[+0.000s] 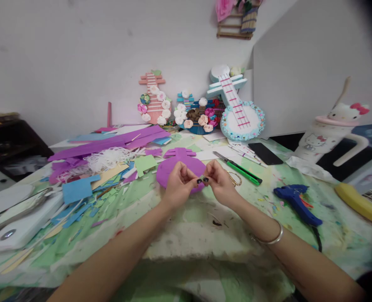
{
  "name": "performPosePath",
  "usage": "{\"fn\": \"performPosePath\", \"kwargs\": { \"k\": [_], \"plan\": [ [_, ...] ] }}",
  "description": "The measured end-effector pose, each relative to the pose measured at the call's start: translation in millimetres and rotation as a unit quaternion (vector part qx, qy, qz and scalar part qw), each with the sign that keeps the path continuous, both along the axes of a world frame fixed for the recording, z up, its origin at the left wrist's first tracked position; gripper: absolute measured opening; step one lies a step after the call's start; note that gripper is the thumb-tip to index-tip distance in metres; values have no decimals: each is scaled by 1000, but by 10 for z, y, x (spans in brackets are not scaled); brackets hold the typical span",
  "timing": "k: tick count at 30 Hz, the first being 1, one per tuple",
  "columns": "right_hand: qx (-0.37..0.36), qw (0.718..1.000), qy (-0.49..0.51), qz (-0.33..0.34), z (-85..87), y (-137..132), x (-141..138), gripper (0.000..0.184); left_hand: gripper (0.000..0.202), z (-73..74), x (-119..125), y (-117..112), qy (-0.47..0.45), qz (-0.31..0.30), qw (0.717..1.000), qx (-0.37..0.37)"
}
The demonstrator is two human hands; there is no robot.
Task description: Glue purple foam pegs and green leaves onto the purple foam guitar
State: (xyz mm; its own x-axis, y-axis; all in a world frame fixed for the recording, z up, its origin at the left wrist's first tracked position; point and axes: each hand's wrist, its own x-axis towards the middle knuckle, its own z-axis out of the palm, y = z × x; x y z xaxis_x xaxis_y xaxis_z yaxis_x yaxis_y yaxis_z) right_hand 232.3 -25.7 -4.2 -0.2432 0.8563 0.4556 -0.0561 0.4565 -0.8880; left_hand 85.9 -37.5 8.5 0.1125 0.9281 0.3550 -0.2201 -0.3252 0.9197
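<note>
My left hand (182, 183) and my right hand (220, 183) meet over the table, thumbs and forefingers pinched together and the tips almost touching. Something tiny and pale green seems to sit between them, too small to name. Just behind the hands lies a purple lute-shaped piece (164, 168), its round body partly covered by them and its short neck pointing away. Close to my right hand are gold-handled scissors (237, 179), mostly hidden, and a green utility knife (243, 171) with its blade out.
A blue glue gun (299, 203), a black phone (265, 153) and a white cup (320, 138) stand or lie at right. Paper scraps (77, 189), white string (110, 160) and purple strips (116, 140) crowd the left. Decorated lute models (241, 119) lean against the wall.
</note>
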Motion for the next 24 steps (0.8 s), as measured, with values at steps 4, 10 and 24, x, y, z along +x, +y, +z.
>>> {"fn": "performPosePath", "kwargs": {
  "k": [4,10,24],
  "plan": [
    [-1,1000,-9,-17,-63,19,-31,20,40,-25,20,4,2,-2,1000,4],
    [5,1000,-19,-18,-60,29,-1,20,38,-39,-26,39,-2,-16,1000,-7],
    [40,999,-33,5,13,11,41,14,26,-52,-34,14,40,-1,998,-41]
  ]
}}
